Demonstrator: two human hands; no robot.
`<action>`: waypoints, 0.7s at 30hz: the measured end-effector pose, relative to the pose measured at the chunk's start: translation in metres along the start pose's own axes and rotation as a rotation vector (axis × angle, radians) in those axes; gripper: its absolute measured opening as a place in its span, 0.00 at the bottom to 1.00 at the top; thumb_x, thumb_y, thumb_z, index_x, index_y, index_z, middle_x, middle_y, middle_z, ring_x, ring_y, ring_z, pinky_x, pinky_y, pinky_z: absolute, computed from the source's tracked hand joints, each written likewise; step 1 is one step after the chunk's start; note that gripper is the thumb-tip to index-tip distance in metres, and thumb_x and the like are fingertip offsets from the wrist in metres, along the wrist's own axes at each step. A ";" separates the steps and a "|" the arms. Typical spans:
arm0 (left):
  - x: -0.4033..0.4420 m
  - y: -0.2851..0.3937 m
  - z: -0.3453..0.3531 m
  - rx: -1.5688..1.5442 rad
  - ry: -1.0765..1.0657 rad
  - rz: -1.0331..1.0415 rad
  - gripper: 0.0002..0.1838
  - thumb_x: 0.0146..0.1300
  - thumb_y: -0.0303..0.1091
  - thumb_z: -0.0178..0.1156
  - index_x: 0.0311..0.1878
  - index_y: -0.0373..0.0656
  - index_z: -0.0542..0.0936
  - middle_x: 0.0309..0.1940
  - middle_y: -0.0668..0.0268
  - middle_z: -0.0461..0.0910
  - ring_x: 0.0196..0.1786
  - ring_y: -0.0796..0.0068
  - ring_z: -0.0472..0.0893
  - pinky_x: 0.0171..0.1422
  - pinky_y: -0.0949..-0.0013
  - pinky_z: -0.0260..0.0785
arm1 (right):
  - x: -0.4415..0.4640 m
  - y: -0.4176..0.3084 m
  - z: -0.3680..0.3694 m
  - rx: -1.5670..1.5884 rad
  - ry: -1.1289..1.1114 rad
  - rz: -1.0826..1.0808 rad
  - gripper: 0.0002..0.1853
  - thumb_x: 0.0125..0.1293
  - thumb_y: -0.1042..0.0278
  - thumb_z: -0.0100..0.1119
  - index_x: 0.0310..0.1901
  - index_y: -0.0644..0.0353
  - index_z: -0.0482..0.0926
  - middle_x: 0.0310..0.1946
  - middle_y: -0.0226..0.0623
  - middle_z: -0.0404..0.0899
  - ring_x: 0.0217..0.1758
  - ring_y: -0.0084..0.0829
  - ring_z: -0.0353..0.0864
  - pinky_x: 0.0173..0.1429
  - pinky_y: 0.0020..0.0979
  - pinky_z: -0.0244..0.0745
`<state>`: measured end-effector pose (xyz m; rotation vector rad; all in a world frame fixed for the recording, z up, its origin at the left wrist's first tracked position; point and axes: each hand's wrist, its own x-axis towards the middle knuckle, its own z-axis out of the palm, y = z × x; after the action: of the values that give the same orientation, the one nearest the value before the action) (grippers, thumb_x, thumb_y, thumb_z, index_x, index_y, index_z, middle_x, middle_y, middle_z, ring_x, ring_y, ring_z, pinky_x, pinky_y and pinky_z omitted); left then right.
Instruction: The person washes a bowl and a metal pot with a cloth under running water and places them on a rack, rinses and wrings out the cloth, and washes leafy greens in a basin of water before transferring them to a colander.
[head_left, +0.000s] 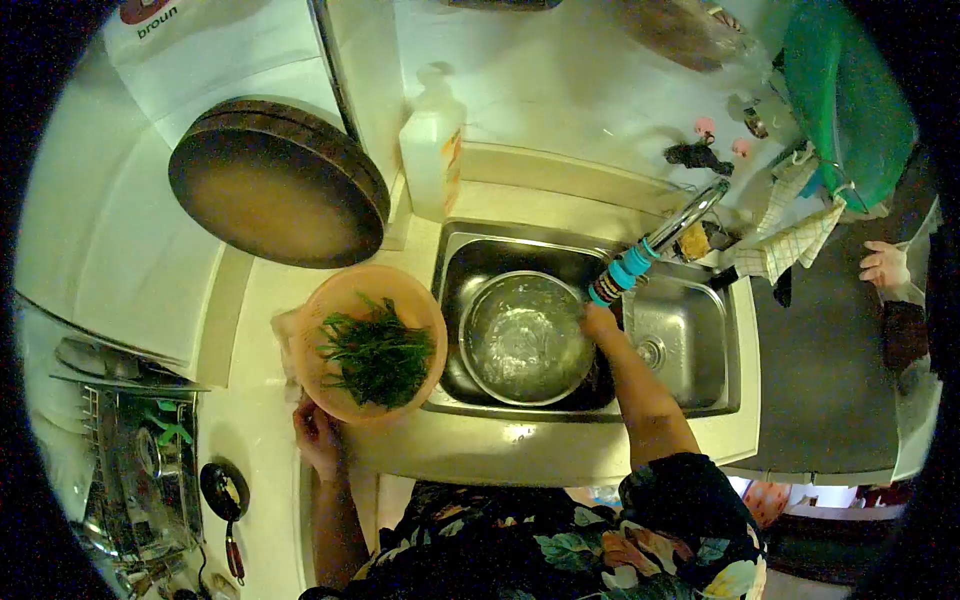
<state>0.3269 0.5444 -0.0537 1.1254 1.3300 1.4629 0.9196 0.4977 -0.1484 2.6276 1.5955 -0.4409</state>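
Note:
An orange-pink colander (428, 300) with cut green leafy vegetables (378, 352) in it stands on the counter left of the sink. My left hand (318, 440) is at its lower left rim with curled fingers, partly hidden by it. A round metal basin (478, 372) with water in it sits in the larger sink bowl. My right hand (598, 322) closes at the basin's right rim, just below the faucet's blue end (620, 275). The exact hold of these fingers is hard to see.
Left of the sink a large round dark-rimmed pan or lid (280, 190) leans by a white bottle (432, 150). A small black pan (225, 490) lies at lower left. Right are the small sink bowl (690, 330), a checked cloth (800, 245) and another person's hand (884, 266).

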 end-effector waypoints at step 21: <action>-0.008 0.023 0.012 0.012 -0.002 -0.020 0.04 0.71 0.26 0.49 0.44 0.38 0.73 0.30 0.71 0.73 0.26 0.86 0.67 0.28 0.79 0.62 | -0.026 -0.066 -0.094 0.256 -0.007 -0.055 0.23 0.56 0.59 0.59 0.46 0.72 0.74 0.37 0.57 0.79 0.42 0.54 0.79 0.46 0.44 0.75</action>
<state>0.3402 0.5379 -0.0308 1.1173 1.3466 1.4411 0.8710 0.5230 -0.0441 2.7610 1.7182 -0.7007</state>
